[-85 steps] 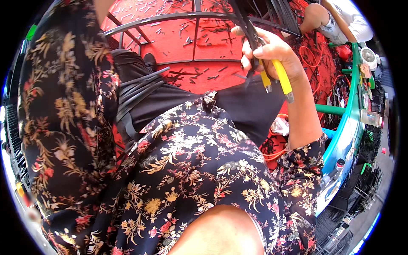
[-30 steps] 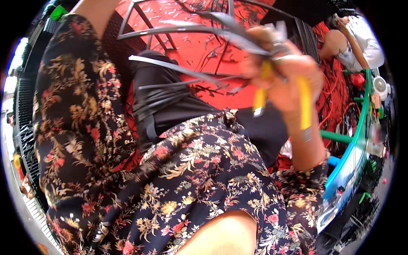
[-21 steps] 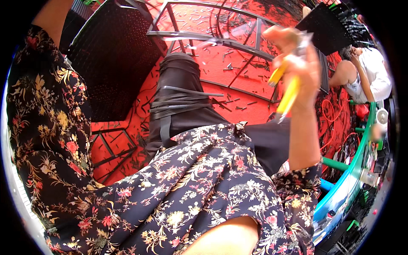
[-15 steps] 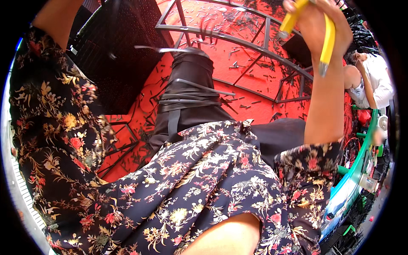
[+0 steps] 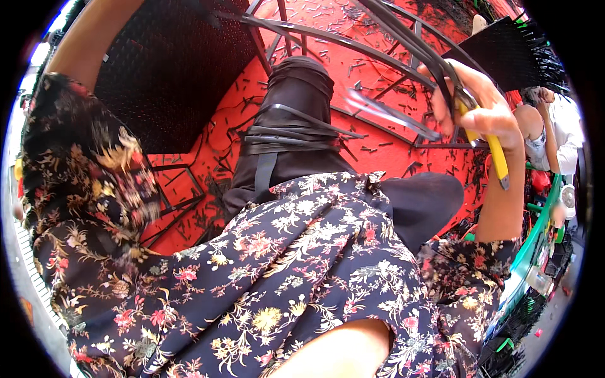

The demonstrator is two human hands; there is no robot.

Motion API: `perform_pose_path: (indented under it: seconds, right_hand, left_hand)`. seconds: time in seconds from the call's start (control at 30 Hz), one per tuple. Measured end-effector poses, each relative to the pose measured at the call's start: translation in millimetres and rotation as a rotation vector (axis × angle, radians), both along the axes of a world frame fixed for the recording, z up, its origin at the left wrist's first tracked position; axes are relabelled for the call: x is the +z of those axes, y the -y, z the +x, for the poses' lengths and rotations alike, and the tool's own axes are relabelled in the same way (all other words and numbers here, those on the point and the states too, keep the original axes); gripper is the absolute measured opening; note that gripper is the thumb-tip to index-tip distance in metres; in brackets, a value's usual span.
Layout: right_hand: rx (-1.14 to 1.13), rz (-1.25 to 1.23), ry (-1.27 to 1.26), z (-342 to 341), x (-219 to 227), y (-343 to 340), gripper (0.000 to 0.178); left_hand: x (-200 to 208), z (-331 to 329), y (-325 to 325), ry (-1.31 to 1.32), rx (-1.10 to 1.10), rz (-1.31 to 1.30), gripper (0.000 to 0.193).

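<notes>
Right hand (image 5: 490, 113) has come down clutching yellow-handled pliers (image 5: 498, 160), with black strips (image 5: 405, 36) now running up from it, so both are together; left hand's out of view, can't tell its grip.

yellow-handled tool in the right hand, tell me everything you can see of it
The yellow-handled tool has two curved yellow handles with grey, metal-looking ends, standing apart. It is gripped in the right hand, thumb across it, handles pointing down the picture. Its head is partly hidden; dark strips run close to it, contact unclear.
</notes>
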State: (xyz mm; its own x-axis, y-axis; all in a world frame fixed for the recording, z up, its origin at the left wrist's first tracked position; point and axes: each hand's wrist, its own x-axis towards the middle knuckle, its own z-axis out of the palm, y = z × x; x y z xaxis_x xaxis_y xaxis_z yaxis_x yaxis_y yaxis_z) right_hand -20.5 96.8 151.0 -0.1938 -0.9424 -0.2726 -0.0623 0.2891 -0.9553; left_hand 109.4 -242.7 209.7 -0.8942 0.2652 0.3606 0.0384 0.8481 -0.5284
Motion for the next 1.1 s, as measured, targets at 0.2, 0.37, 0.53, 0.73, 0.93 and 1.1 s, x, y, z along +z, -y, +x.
perform_pose_path:
  seconds: [0.2,0.37,0.53,0.73,0.93,1.1]
  right_hand:
    - [-0.050,0.231,-0.224,27,-22,-22,0.062]
    - [0.053,0.121,-0.350,45,-85,-19,0.063]
    - [0.126,0.248,-0.490,59,-129,-13,0.062]
    - [-0.081,0.234,-0.372,51,-134,-28,0.066]
    - [-0.283,0.064,-0.161,49,-138,-64,0.067]
    - [-0.414,0.087,0.054,62,-127,-109,0.069]
  left_hand:
    - [-57,68,60,-0.025,-0.281,0.166,0.017]
    - [-127,157,49,0.166,-0.052,0.300,0.018]
    - [-208,223,36,0.522,0.172,0.463,0.015]
    - [-204,212,11,1.069,0.447,0.481,0.037]
    - [-151,124,-13,0.763,0.250,0.531,0.043]
    - [-155,77,-84,0.660,-0.233,0.757,0.047]
